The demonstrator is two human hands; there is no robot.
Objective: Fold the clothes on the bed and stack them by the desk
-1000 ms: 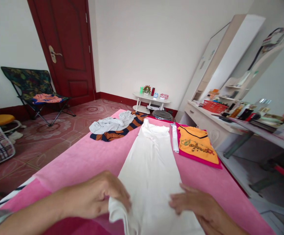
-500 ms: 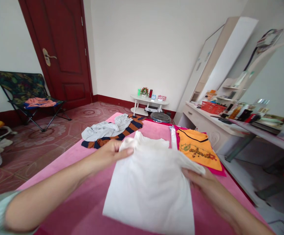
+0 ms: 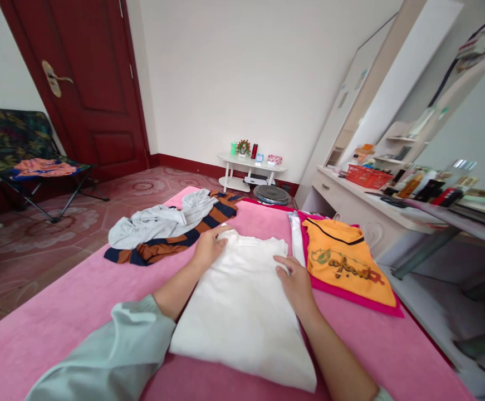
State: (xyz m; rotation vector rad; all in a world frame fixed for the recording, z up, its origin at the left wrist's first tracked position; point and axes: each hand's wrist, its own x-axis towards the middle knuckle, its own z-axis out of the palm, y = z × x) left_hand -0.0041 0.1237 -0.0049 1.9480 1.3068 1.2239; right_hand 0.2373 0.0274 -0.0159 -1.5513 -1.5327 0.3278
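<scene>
Lying folded, white garment (image 3: 245, 312), between left hand (image 3: 209, 248) and right hand (image 3: 297, 281)

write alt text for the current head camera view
A person's left hand and right hand touch the far end of a folded white garment on a pink cover. A grey garment and a striped garment lie to its left, an orange shirt to its right.

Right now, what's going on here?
A person is handling a folded white garment on a pink cover: left hand at its far left corner, right hand near its far right corner. A rumpled gray garment and a striped garment lie to the left, a flat orange shirt to the right.
</scene>
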